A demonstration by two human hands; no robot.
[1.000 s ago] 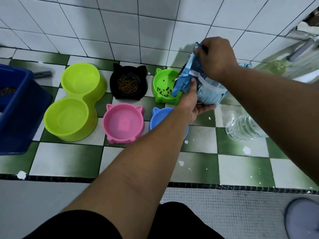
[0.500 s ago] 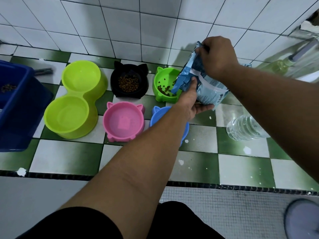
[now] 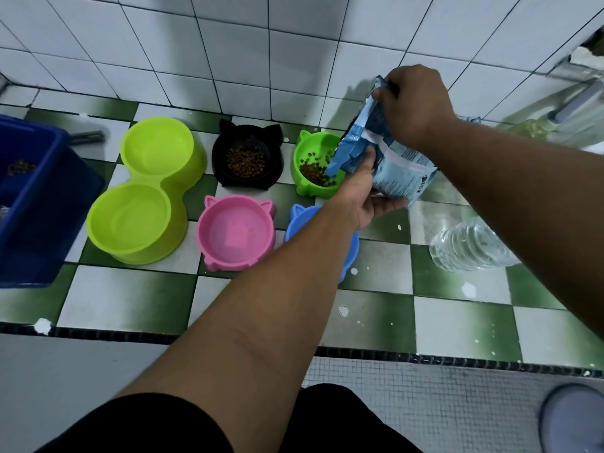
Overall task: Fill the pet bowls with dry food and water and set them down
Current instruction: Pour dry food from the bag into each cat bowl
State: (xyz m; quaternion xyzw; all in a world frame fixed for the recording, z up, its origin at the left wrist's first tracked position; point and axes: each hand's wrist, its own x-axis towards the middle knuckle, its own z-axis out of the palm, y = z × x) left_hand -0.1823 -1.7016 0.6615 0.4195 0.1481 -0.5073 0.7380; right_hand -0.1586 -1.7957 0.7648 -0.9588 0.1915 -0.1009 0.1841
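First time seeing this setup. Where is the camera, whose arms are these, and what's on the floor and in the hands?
No machine here: one camera, worn on a person's head, looks down at their own arms. The right hand grips the top of a blue food bag. The left hand holds the bag lower down, with its mouth tipped over a green bowl that has kibble in it. On the tiled floor also stand a black bowl with kibble, a lime double bowl, a pink bowl and a blue bowl partly hidden by the left arm. A water bottle lies at the right, and a blue bin stands at the left.
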